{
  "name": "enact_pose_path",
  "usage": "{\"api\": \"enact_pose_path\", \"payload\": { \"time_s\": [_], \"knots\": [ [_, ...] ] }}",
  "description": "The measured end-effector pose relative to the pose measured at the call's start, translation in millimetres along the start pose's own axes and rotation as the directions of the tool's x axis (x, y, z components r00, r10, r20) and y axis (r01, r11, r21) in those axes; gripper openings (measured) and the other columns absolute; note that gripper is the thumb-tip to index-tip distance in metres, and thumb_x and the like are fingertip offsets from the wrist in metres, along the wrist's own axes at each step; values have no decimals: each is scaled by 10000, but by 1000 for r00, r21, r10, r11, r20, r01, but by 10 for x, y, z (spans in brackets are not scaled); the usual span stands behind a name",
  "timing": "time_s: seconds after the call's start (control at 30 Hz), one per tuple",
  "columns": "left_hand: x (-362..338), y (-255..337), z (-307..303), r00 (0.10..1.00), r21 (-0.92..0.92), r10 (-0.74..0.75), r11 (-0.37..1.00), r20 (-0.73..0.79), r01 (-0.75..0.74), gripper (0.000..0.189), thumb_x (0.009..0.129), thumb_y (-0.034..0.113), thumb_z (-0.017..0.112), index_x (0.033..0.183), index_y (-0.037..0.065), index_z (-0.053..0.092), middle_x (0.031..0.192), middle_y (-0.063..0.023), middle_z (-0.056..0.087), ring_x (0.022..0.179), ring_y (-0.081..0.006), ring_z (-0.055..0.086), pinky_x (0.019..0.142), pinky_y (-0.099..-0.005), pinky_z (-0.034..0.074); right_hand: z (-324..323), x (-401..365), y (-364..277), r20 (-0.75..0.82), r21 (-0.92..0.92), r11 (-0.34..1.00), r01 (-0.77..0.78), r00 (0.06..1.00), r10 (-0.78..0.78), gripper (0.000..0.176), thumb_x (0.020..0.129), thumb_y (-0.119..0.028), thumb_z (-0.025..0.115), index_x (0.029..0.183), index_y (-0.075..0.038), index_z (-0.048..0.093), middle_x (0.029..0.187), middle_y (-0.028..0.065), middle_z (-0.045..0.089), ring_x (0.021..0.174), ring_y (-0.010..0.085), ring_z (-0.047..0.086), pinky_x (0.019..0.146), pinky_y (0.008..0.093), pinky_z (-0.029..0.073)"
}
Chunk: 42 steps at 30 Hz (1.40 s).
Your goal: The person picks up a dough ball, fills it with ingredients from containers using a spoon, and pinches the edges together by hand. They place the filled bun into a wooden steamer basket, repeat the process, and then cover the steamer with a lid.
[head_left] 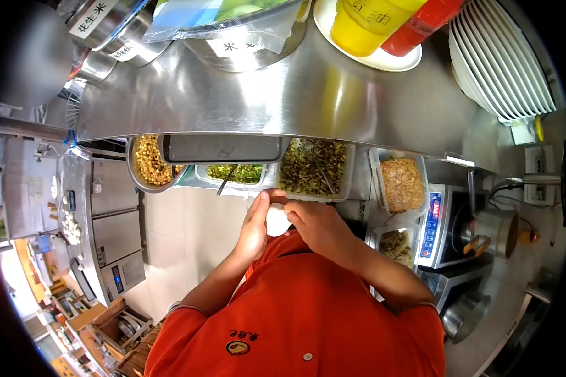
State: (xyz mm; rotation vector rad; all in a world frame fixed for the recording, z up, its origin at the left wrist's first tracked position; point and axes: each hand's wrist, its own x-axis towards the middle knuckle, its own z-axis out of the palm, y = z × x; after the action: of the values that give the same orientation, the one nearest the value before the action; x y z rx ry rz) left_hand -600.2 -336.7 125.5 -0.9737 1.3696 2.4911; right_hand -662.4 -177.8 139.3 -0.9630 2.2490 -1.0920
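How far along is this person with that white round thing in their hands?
Done: the tubs of chopped fillings stand filled just ahead. In hand: the left hand and right hand close around the white round piece. Left: it looks plain, with nothing added yet; dough or egg, I cannot tell.

One head-worn fisheye view looks steeply down past the wearer's orange shirt (295, 314) at six o'clock, close over the left hand (253, 229) and right hand (317, 226) around a white ball (277, 221) at centre. A steel shelf (264, 94) fills twelve o'clock, and the floor (176, 239) lies at eight o'clock.
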Motion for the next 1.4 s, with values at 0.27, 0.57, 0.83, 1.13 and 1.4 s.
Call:
{"api": "enact_pose_path", "payload": {
  "time_s": [0.27,0.57,0.83,1.13,1.4],
  "knots": [
    [94,-107,-90,990,-3,128,992,55,-128,551,1098,506,353,1100,22,615,838,-90,675,648,-155,664,495,-260,513,-101,-50,-76,-90,90,996,-1,996,9,109,982,-112,598,1025,-13,611,901,186,679,827,377,656,745,455,520],
    [102,-52,-179,974,219,-208,958,91,184,435,1084,434,466,1103,24,610,803,-84,665,630,-158,652,526,-294,535,-78,-159,-135,-58,98,995,-21,998,27,102,983,-108,596,997,-9,616,863,190,672,790,391,657,704,449,521],
    [99,-97,-273,953,146,-240,966,187,214,403,1058,413,530,1059,22,625,850,-94,678,686,-173,676,561,-302,546,-95,-168,-125,34,159,982,-104,994,100,103,979,-102,595,989,-5,627,831,204,681,786,403,667,705,463,525],
    [145,-90,-341,935,-8,-255,964,247,266,393,1062,410,511,1049,33,621,883,-96,668,756,-183,678,619,-320,551,-35,-141,-212,118,-272,948,163,984,-136,104,898,-65,578,964,-1,528,896,171,655,879,344,656,778,429,541],
    [198,4,-423,877,-1,-435,896,205,444,379,1063,409,500,1018,65,652,887,-58,662,761,-157,649,708,-296,533,150,-51,-268,232,-549,740,388,922,-311,196,873,-102,593,1008,40,582,838,155,649,764,252,668,678,325,566]
  ]
}}
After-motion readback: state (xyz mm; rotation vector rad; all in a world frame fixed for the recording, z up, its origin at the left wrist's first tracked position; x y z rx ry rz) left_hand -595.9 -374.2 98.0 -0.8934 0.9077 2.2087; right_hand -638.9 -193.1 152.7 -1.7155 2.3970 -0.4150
